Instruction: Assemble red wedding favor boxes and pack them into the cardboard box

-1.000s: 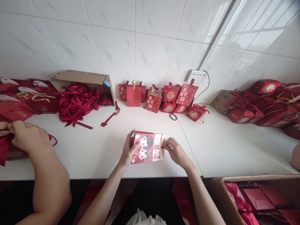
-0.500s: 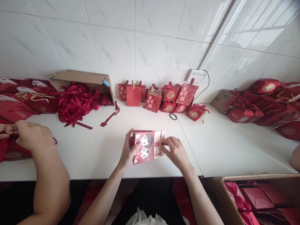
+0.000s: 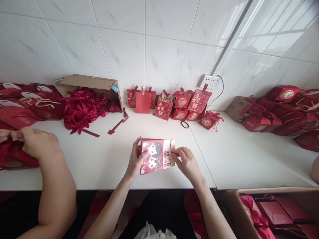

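My left hand (image 3: 136, 159) is closed around the left end of a red and cream paper gift box (image 3: 152, 157), thumb across its printed front. The box lies sideways above the table, showing two cartoon figures and red lettering. At its cream right end, my right hand (image 3: 185, 161) pinches what looks like a short dark red strap, mostly hidden by the fingertips. Beyond the box, loose dark red straps (image 3: 116, 126) lie on the white table (image 3: 112, 159). A black ring-shaped band (image 3: 184, 124) rests farther back.
Another person's hand (image 3: 41, 142) works on a red box (image 3: 20, 154) at the left. Red ribbons (image 3: 84, 108) spill from a cardboard box (image 3: 87, 80). Finished gift boxes (image 3: 163, 109) stand by the wall, under a power strip (image 3: 210, 81). An open carton (image 3: 274, 191) sits at lower right.
My hands and the gift box have hardly moved; the dark strap end shows less at my right fingertips. The view has shifted slightly. The other person's hand has moved a little right.
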A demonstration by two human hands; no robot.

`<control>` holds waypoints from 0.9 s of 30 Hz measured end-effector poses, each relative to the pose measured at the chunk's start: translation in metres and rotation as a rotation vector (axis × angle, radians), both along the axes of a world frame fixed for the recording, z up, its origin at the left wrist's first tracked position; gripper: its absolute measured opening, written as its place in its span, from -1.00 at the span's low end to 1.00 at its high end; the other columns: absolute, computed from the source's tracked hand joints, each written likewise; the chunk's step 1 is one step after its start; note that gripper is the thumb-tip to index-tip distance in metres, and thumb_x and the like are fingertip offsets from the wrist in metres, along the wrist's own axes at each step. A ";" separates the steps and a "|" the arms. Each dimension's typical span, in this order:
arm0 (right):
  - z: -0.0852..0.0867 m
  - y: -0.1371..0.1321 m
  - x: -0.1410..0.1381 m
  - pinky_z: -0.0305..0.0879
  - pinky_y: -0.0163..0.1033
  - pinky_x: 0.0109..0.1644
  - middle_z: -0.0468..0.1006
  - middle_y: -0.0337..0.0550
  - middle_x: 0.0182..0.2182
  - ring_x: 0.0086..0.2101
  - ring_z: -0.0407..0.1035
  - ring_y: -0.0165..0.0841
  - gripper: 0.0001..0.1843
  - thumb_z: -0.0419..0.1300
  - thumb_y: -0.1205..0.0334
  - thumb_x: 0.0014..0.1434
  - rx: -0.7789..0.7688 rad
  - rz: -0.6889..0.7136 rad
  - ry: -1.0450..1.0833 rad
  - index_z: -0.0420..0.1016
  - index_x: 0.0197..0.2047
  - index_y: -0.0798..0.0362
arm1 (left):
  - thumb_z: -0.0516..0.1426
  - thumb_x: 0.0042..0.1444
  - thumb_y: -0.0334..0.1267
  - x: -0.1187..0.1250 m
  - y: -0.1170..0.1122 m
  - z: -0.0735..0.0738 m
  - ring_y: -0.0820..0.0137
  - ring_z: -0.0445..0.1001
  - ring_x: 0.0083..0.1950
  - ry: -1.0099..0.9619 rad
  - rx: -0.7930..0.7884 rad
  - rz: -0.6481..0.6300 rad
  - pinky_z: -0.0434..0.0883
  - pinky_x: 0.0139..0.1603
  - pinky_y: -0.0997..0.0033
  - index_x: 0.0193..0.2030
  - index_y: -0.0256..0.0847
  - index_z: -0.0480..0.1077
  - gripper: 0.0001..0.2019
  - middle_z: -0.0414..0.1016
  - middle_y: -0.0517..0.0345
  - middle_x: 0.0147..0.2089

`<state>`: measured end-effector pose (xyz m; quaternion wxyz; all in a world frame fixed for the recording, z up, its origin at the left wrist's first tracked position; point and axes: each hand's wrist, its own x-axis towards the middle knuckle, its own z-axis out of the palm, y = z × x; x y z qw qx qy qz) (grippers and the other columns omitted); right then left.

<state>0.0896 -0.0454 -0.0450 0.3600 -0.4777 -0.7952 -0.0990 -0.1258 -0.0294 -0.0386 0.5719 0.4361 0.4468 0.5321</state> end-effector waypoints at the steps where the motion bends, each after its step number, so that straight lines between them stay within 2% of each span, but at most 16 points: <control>1: 0.001 0.000 0.000 0.27 -0.22 -0.28 0.48 -0.15 -0.40 -0.39 0.35 -0.35 -0.98 0.07 0.33 0.26 -0.015 -0.007 0.011 0.30 -0.25 0.05 | 0.18 -0.02 -0.05 0.000 0.000 0.000 0.29 0.44 -0.11 -0.001 0.003 0.004 0.44 -0.11 0.27 0.22 -0.03 0.06 -0.34 0.32 0.12 -0.09; 4: 0.002 -0.001 0.000 0.24 -0.21 -0.25 0.50 -0.17 -0.40 -0.38 0.36 -0.34 -0.97 0.12 0.31 0.23 -0.048 -0.048 0.014 0.32 -0.25 0.06 | 0.18 -0.02 -0.05 -0.001 0.000 0.000 0.30 0.43 -0.11 0.005 0.011 0.014 0.44 -0.13 0.30 0.22 -0.03 0.05 -0.34 0.31 0.13 -0.10; 8: 0.001 0.001 0.000 0.19 -0.23 -0.28 0.47 -0.20 -0.47 -0.42 0.32 -0.35 -0.93 0.09 0.35 0.23 -0.032 -0.085 -0.040 0.32 -0.33 0.05 | 0.18 -0.02 -0.05 0.000 -0.002 0.000 0.31 0.42 -0.12 0.040 0.019 0.012 0.45 -0.15 0.33 0.22 0.00 0.04 -0.34 0.29 0.16 -0.14; 15: -0.002 0.003 -0.003 0.14 -0.24 -0.27 0.41 -0.20 -0.49 -0.42 0.25 -0.34 -0.87 0.04 0.44 0.15 0.012 -0.138 -0.056 0.26 -0.38 0.04 | 0.18 -0.02 -0.04 0.004 -0.004 0.000 0.29 0.41 -0.08 0.030 0.014 -0.020 0.44 -0.11 0.28 0.23 0.00 0.01 -0.31 0.29 0.11 -0.07; 19: -0.001 0.003 -0.003 0.14 -0.22 -0.24 0.36 -0.23 -0.52 -0.45 0.21 -0.35 -0.84 0.01 0.45 0.15 0.016 -0.121 -0.023 0.23 -0.41 0.02 | 0.17 0.00 -0.05 0.003 -0.004 -0.001 0.28 0.41 -0.08 0.027 0.016 -0.024 0.44 -0.10 0.26 0.24 0.00 0.02 -0.33 0.29 0.10 -0.05; 23: 0.002 0.001 -0.002 0.15 -0.19 -0.21 0.43 -0.20 -0.45 -0.43 0.26 -0.35 -0.91 0.03 0.36 0.23 -0.105 -0.058 0.065 0.30 -0.33 0.04 | 0.16 0.01 -0.06 0.000 -0.003 0.000 0.29 0.43 -0.09 -0.003 0.026 0.006 0.44 -0.10 0.27 0.23 0.00 0.04 -0.35 0.32 0.11 -0.06; 27: 0.007 -0.001 -0.001 0.21 -0.16 -0.19 0.47 -0.16 -0.38 -0.35 0.32 -0.32 -0.87 0.01 0.32 0.24 -0.357 0.027 0.309 0.34 -0.32 0.01 | 0.19 -0.03 -0.06 -0.005 -0.002 0.002 0.25 0.45 -0.08 -0.017 0.010 0.030 0.45 -0.10 0.26 0.22 -0.03 0.10 -0.34 0.37 0.12 -0.10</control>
